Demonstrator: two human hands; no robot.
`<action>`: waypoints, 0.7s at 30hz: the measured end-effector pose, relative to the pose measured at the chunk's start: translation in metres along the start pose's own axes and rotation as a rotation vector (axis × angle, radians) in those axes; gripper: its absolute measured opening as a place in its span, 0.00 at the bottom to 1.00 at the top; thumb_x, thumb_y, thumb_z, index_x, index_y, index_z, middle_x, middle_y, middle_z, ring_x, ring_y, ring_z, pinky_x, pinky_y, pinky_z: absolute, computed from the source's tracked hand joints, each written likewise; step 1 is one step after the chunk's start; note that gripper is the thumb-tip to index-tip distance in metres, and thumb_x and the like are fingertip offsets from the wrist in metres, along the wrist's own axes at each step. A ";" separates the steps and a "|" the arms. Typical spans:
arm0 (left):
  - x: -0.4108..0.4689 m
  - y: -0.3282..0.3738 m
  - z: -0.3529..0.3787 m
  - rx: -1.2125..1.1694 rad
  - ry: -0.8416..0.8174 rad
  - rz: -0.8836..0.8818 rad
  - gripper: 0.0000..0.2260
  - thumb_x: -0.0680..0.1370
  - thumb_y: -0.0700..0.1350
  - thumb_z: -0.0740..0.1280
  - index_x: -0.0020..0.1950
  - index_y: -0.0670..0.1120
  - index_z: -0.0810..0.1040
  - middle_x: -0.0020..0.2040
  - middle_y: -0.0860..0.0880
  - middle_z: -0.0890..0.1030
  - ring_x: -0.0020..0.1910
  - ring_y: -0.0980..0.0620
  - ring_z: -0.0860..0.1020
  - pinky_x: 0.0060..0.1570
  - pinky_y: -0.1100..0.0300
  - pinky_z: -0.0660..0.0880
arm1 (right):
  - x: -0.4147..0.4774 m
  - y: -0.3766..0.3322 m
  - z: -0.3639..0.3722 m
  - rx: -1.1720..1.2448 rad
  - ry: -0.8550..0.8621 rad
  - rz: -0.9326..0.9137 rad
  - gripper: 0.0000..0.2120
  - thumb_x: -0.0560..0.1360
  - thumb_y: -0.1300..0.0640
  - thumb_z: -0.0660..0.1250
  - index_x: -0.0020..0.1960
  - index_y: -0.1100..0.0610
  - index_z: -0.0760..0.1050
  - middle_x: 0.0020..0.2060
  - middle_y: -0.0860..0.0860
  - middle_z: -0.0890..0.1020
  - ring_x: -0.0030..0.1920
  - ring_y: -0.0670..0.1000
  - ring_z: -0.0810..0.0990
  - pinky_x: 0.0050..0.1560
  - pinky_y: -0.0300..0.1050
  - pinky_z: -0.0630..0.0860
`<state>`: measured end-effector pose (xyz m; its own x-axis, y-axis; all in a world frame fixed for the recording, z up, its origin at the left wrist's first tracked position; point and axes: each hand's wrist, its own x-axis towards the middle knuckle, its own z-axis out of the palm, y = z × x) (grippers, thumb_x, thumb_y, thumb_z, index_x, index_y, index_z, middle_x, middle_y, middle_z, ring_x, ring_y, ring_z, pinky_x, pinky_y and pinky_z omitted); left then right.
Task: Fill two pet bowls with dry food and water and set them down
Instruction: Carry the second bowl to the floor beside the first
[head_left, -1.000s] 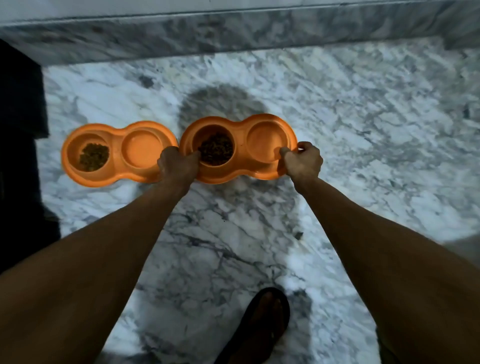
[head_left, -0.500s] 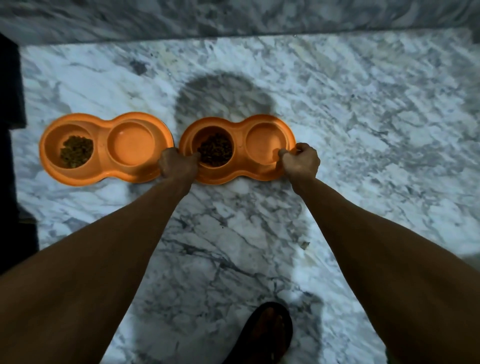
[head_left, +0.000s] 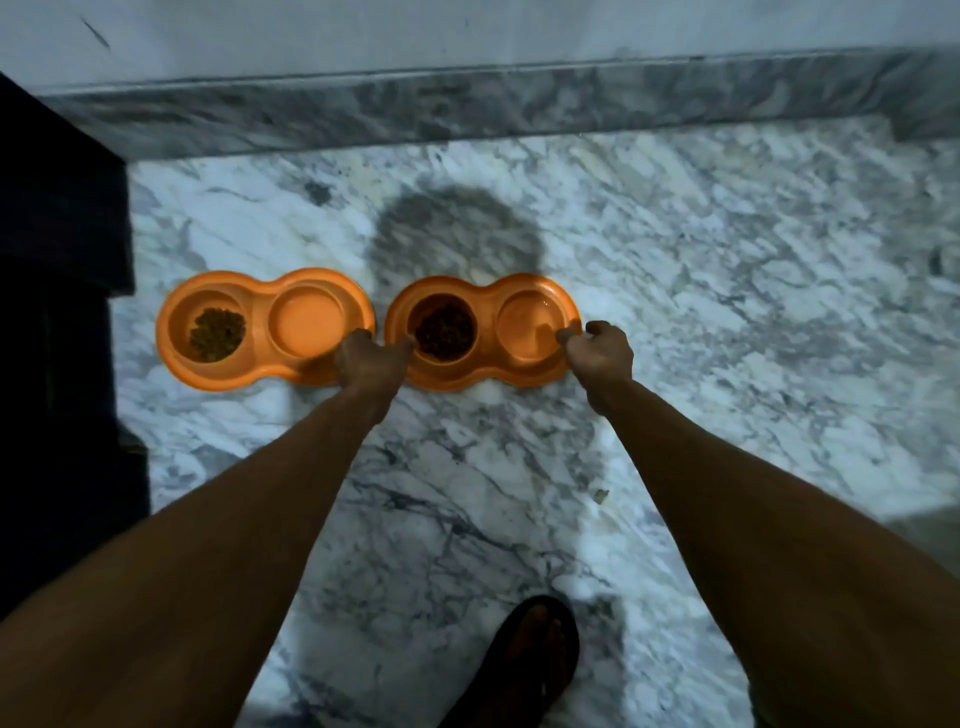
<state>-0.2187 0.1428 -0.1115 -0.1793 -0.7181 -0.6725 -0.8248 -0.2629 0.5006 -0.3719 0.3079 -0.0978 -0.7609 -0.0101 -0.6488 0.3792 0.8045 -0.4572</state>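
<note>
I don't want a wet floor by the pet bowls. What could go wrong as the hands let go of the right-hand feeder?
1. The right feeder has liquid in its right well; a jerk by the right hand on that rim could slosh it onto the marble floor.
2. The left hand sits between both feeders; withdrawing carelessly could bump the left feeder and scatter kibble.

We see dim, bluish light from behind the person, casting a rounded head shadow (head_left: 451, 234) on the marble floor (head_left: 727, 291). We note soft motion blur throughout, wide-angle bowing at the skirting (head_left: 519, 104), and a near-black left edge (head_left: 52, 312).
</note>
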 end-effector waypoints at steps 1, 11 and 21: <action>-0.010 0.001 -0.006 0.030 -0.003 0.007 0.27 0.76 0.49 0.71 0.69 0.33 0.71 0.67 0.36 0.74 0.66 0.38 0.73 0.51 0.53 0.71 | -0.011 -0.002 -0.005 0.005 -0.005 0.003 0.21 0.77 0.54 0.69 0.65 0.65 0.74 0.61 0.60 0.79 0.60 0.59 0.78 0.55 0.48 0.73; -0.161 0.105 -0.169 0.011 0.021 0.074 0.30 0.70 0.57 0.70 0.63 0.35 0.77 0.59 0.36 0.80 0.61 0.39 0.76 0.57 0.53 0.71 | -0.182 -0.133 -0.098 -0.040 -0.117 -0.125 0.20 0.78 0.55 0.65 0.65 0.66 0.75 0.59 0.63 0.80 0.54 0.59 0.79 0.46 0.52 0.75; -0.346 0.241 -0.417 -0.231 0.219 0.212 0.26 0.73 0.56 0.68 0.53 0.33 0.78 0.49 0.33 0.81 0.51 0.36 0.79 0.51 0.47 0.76 | -0.435 -0.323 -0.197 0.051 -0.198 -0.339 0.16 0.75 0.50 0.66 0.55 0.61 0.80 0.52 0.56 0.82 0.54 0.56 0.79 0.48 0.43 0.71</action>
<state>-0.1316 0.0590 0.4696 -0.1935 -0.8862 -0.4210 -0.6349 -0.2140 0.7423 -0.2676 0.1693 0.4523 -0.7331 -0.3884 -0.5582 0.1535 0.7051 -0.6923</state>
